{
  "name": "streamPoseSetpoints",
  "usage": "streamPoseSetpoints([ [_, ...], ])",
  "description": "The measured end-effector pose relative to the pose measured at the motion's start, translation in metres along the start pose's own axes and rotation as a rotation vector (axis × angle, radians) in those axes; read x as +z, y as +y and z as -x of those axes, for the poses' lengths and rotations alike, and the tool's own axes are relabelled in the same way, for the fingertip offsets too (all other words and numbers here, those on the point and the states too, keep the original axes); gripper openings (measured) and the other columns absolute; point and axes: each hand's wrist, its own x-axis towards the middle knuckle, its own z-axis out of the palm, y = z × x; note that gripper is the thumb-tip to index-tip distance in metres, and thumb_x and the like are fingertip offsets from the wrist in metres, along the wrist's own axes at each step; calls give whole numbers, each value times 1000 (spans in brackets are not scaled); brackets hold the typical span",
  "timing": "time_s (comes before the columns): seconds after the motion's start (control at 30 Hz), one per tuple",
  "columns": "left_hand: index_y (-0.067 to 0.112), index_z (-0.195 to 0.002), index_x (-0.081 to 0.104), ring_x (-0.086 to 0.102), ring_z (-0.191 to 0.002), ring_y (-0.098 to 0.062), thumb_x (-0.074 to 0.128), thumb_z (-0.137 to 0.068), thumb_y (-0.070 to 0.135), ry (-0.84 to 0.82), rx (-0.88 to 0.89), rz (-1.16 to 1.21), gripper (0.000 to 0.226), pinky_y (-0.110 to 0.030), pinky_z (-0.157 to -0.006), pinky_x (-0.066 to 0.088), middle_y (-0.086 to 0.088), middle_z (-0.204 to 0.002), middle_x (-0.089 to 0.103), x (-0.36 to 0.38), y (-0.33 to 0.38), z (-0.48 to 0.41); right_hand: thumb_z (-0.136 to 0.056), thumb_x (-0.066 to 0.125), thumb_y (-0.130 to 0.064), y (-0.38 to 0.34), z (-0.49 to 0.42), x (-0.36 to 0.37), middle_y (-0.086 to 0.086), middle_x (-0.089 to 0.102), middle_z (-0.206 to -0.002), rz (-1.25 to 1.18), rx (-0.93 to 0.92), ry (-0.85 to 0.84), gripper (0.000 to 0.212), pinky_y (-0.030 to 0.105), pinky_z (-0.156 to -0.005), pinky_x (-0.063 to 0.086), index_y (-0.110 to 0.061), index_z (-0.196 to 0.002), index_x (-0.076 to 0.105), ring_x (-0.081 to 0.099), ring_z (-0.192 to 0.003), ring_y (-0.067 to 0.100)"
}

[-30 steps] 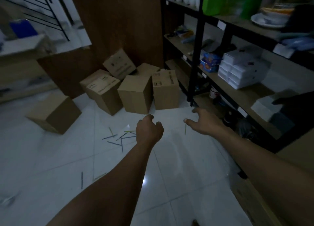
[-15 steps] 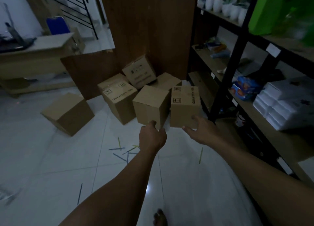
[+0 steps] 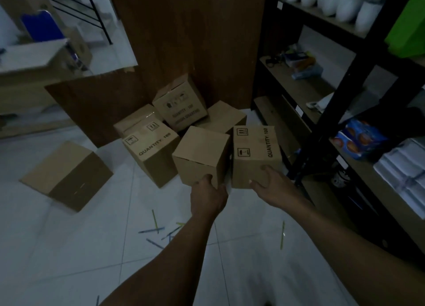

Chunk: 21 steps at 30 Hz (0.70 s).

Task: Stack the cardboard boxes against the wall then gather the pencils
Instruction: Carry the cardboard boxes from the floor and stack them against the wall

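— Seven cardboard boxes [image 3: 151, 151] counted, all on the white tiled floor [image 3: 69, 248]. Position?

— Six bunched at the foot of the brown wooden wall [image 3: 184, 41], unstacked save one tilted box [image 3: 180, 107] propped on the rear ones. Lone box [image 3: 66, 176] well apart to the left, lying askew.

— Hands?

— Left hand [image 3: 208, 196] grasping the near bottom corner of the plain box [image 3: 200, 153], thumb on one face, fingers wrapped round the edge. Right hand [image 3: 272, 186] released, laid against the near face of the printed box [image 3: 256, 149], thumb and forefinger spread and straight; remaining fingers hidden.

— Relation of those two boxes?

— Side by side, upright, narrow gap between. Printed box marked "QUANTITY 100", standing just beside the black shelving [image 3: 322, 130].

— Pencils?

— Pencils [image 3: 151, 230] scattered loose on the floor beside the left forearm, some crossing, near the boxes but apart from them. Single pencil [image 3: 282, 235] separate, between the two forearms, nearer the right.

— Shelving contents?

— White pots [image 3: 333, 1] on the top level; packets and white stacks lower down, too dim to identify.
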Motion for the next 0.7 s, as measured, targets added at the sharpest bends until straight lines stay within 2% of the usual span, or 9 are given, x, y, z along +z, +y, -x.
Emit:
streamPoseSetpoints([
  [0.13,9,-135,50,53,-120,-33,54,-95,32,-16,-46,32,46,-33,-94,44,-17,-135,52,16,17,-57,-94,60,-47,6,-68,2,8,52,-137,-28,8,-25,60,34,-93,48,-16,-143,42,52,-120,27],
  [0.23,8,-133,50,54,-118,-33,55,-95,29,-27,-63,40,44,-31,-92,45,-18,-133,54,28,30,-86,-92,62,-47,17,-113,-2,8,56,-132,-34,-15,-24,56,39,-92,51,-17,-136,47,54,-115,27],
  [0.4,5,-136,49,53,-120,-32,53,-96,29,-29,-122,41,46,-29,-92,43,-17,-134,54,49,61,-151,-91,64,-46,36,-196,-20,11,53,-138,-19,1,-40,60,41,-97,49,-15,-139,47,51,-123,32],
  [0.53,3,-132,51,56,-114,-31,54,-96,27,-48,-136,56,44,-23,-80,40,-18,-129,58,64,83,-199,-87,63,-55,52,-249,-29,10,51,-141,-42,44,-73,71,43,-99,49,-18,-144,42,51,-124,31],
  [0.7,3,-138,47,52,-122,-30,54,-97,25,-111,-129,44,47,-28,-92,43,-16,-135,55,89,107,-274,-88,63,-55,69,-326,-28,10,46,-147,-49,126,-75,74,44,-102,48,-19,-148,38,49,-129,31],
])
